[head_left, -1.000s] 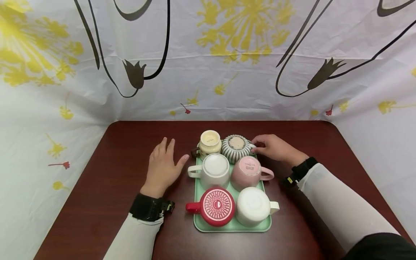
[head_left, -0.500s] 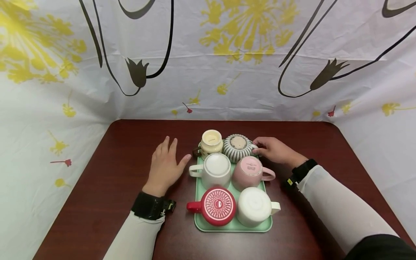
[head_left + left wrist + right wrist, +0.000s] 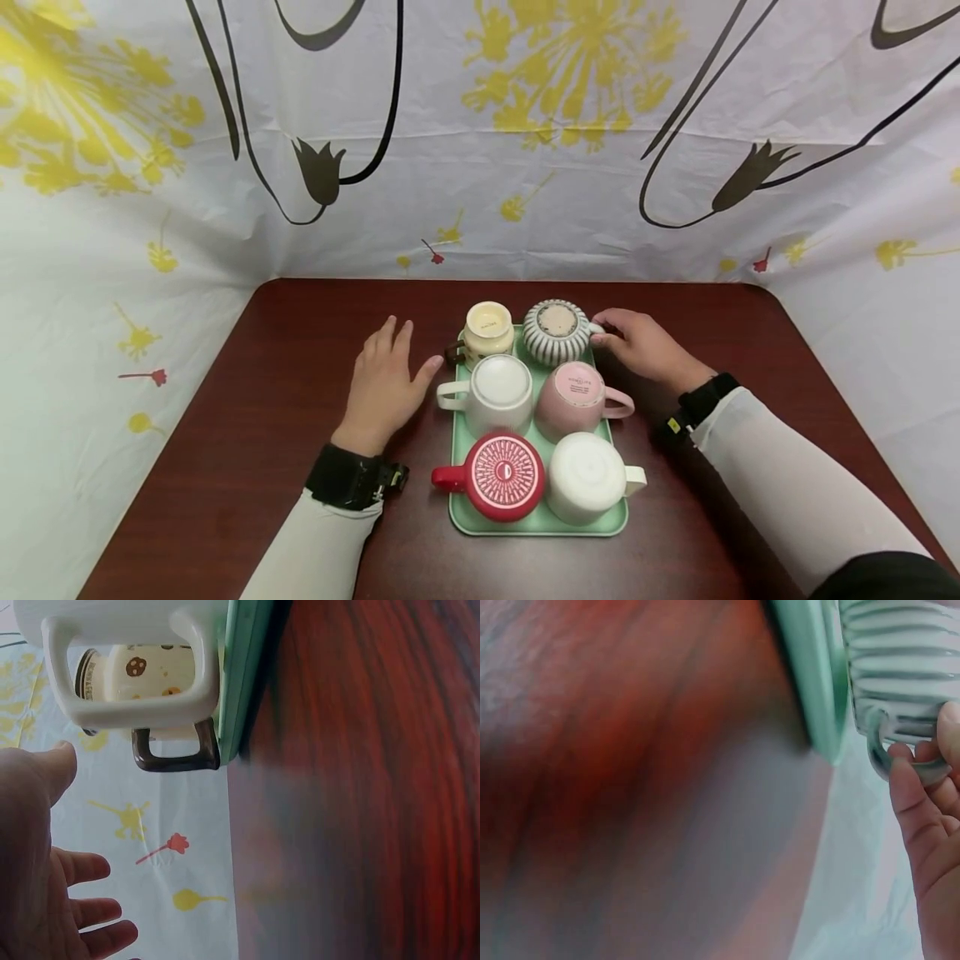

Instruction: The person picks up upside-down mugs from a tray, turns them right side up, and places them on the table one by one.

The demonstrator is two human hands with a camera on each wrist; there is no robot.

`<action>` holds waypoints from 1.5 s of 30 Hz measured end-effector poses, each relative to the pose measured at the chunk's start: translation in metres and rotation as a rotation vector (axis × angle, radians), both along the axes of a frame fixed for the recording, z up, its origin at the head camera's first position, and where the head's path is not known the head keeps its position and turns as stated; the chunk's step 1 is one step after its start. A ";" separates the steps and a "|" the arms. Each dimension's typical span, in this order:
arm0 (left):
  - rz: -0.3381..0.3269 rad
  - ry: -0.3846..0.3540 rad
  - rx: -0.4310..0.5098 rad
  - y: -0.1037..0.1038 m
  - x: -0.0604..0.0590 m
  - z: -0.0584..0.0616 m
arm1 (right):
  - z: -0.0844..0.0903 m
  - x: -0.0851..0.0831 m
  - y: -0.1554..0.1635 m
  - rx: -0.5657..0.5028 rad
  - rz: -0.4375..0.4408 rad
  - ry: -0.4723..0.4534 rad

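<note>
Lifted slightly since half a second ago, the striped mug (image 3: 556, 332) now tilts at the tray's (image 3: 536, 523) far right corner, its handle pinched by the right hand (image 3: 643, 346). From the head view six upturned mugs sit on the tray; the pink mug (image 3: 575, 400) just nearer than that grip bears small unreadable print. The left hand (image 3: 384, 385) lies flat and released on the surface (image 3: 262, 433).

Left wrist: its spread fingers (image 3: 90, 911) are near the cream mug (image 3: 139, 671), whose base lettering is illegible.

Right wrist: fingers (image 3: 919, 802) hook the ribbed handle.

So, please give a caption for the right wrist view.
Right hand hooks a finger through the striped mug's handle beside the green tray.
</note>
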State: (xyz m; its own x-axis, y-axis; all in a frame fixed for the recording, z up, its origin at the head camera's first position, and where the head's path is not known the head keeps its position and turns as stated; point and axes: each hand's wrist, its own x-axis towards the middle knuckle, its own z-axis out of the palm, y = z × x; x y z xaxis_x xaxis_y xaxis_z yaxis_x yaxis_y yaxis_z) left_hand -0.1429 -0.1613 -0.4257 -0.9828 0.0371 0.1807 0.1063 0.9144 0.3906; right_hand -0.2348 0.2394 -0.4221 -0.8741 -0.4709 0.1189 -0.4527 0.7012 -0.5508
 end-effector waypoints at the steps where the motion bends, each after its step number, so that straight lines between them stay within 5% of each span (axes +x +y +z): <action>1: -0.003 0.002 0.004 0.001 0.000 0.001 | 0.002 0.000 0.001 -0.002 -0.017 0.007; 6: -0.009 0.021 0.036 0.004 0.002 0.005 | 0.020 0.003 0.005 -0.070 -0.113 -0.024; 12: -0.026 0.075 0.080 0.011 0.004 0.015 | 0.051 0.012 -0.005 -0.315 -0.162 -0.139; 21: -0.135 0.184 0.165 0.038 0.017 0.051 | 0.087 0.035 -0.048 -0.583 -0.063 -0.368; 28: -0.252 0.182 0.203 0.050 0.025 0.074 | 0.100 0.050 -0.081 -0.810 0.055 -0.517; 33: -0.323 0.001 0.410 0.058 0.023 0.088 | 0.110 0.060 -0.103 -0.958 0.075 -0.625; 38: -0.288 -0.162 0.725 0.067 0.021 0.099 | 0.114 0.066 -0.121 -1.068 0.046 -0.711; 45: -0.154 -0.127 1.047 0.080 0.020 0.101 | 0.108 0.064 -0.131 -1.099 0.052 -0.758</action>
State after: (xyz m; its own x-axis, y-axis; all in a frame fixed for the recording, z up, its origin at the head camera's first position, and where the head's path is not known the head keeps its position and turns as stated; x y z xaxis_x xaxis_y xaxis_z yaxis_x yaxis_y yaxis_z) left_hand -0.1233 -0.0816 -0.3251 -0.9947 0.0482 0.0907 0.0951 0.0965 0.9908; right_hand -0.1710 0.1081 -0.3138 -0.8767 -0.4787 -0.0484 0.2019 -0.2747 -0.9401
